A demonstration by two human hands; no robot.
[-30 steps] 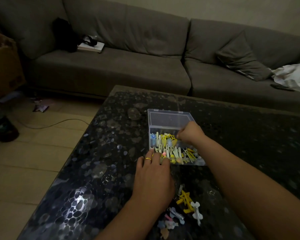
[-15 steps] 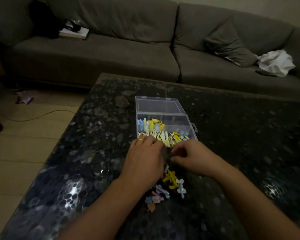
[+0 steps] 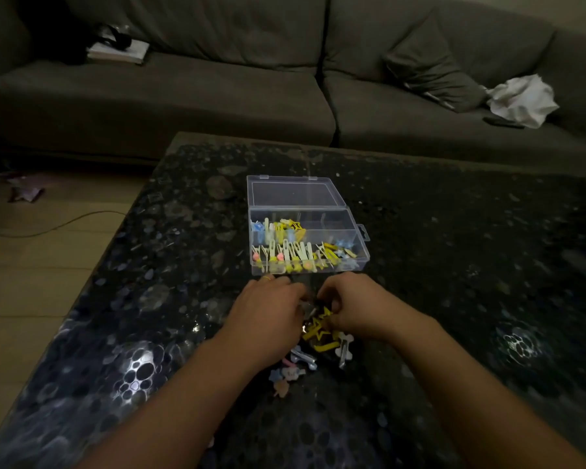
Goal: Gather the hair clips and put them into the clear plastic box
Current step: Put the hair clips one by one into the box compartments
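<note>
The clear plastic box (image 3: 360,239) stands open on the dark table, its lid (image 3: 295,192) lying flat behind it. Several yellow, white, blue and pink hair clips lie inside, mostly on the left and along the front. Just in front of the box a loose pile of hair clips (image 3: 322,337) lies on the table. My left hand (image 3: 268,314) and my right hand (image 3: 354,306) meet over the pile with fingers curled. The left fingertips pinch a grey clip (image 3: 308,309). The right fingers grip a yellow star clip (image 3: 322,321). A white bone-shaped clip (image 3: 344,346) and pink and blue clips (image 3: 288,372) lie nearer to me.
The black pebble-patterned table (image 3: 454,265) has its left edge beside a wooden floor with a cable (image 3: 65,223). A grey sofa (image 3: 217,89) runs behind it, carrying a book (image 3: 119,52), a cushion (image 3: 430,72) and a white cloth (image 3: 521,99).
My right hand came out of the box and back to the loose pile. My left hand slid from the box's front edge down to the pile too. The view tilted down.
</note>
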